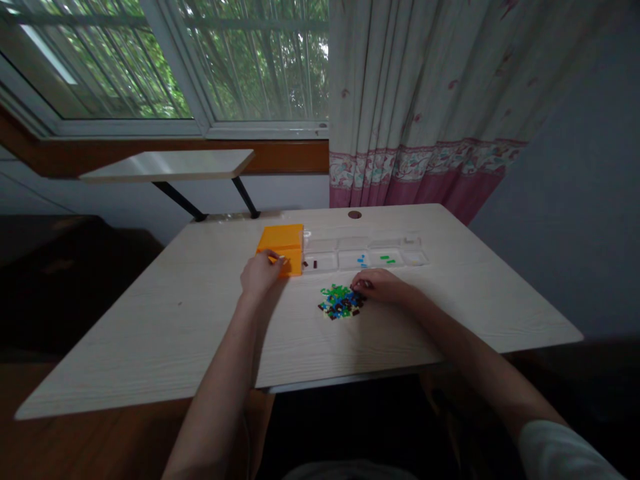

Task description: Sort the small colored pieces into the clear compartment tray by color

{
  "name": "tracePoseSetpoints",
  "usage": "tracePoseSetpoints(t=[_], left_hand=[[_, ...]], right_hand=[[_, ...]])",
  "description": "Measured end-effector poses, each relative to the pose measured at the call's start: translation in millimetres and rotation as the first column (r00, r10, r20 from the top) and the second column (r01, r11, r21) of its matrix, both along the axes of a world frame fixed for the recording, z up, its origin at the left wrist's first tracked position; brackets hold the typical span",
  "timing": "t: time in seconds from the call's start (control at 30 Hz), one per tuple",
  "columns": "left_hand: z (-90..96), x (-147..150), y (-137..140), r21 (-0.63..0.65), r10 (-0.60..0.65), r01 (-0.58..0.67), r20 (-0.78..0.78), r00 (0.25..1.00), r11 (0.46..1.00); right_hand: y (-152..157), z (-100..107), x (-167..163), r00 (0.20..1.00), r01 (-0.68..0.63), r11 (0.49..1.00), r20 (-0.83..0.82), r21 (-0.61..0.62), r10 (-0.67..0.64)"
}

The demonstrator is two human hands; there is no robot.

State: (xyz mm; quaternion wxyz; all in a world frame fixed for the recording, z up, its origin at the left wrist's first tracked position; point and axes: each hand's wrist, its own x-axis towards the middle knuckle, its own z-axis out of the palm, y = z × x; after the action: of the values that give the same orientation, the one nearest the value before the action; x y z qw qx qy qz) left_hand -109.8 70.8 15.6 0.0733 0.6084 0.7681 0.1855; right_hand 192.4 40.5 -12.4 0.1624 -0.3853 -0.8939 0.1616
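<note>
A loose pile of small plastic building bricks [342, 303] in green, blue, dark brown and pale yellow lies on the table. At its right edge is my right hand [384, 285], fingers closed in a pinch with a small brown brick [369, 284] showing at them. My left hand [261, 272] hovers over or rests on the orange case [281, 235], its fingers pinched; something tiny and whitish shows at the tips, too small to name. Beside the case, a clear compartment tray [329, 270] holds a few brown, blue and green bricks in separate compartments.
The pale wooden table [210, 320] has a round cable hole [355, 215] near its back edge. A raised shelf [170, 165] on black supports stands at the back left. Behind are a window [250, 67] and a patterned curtain [425, 100].
</note>
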Motion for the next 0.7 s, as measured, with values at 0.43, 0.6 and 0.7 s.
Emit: tracePoseSetpoints(t=[0.43,0.6,0.7], left_hand=[[-1.4,4,-3,-0.046,0.025,-0.03,-0.109,0.994,0.998],[-0.7,29,-13,0.162,-0.262,0.275,-0.098,0.96,0.948],[-5.2,53,-24,0.19,-0.545,0.549,-0.075,0.835,0.814]], right_hand=[[2,0,0,0.999,0.025,0.997,-0.021,-0.079,-0.027],[6,-5,-3,0.983,0.095,0.983,-0.139,-0.16,-0.118],[6,-5,-7,0.961,0.14,0.968,-0.207,-0.208,-0.183]])
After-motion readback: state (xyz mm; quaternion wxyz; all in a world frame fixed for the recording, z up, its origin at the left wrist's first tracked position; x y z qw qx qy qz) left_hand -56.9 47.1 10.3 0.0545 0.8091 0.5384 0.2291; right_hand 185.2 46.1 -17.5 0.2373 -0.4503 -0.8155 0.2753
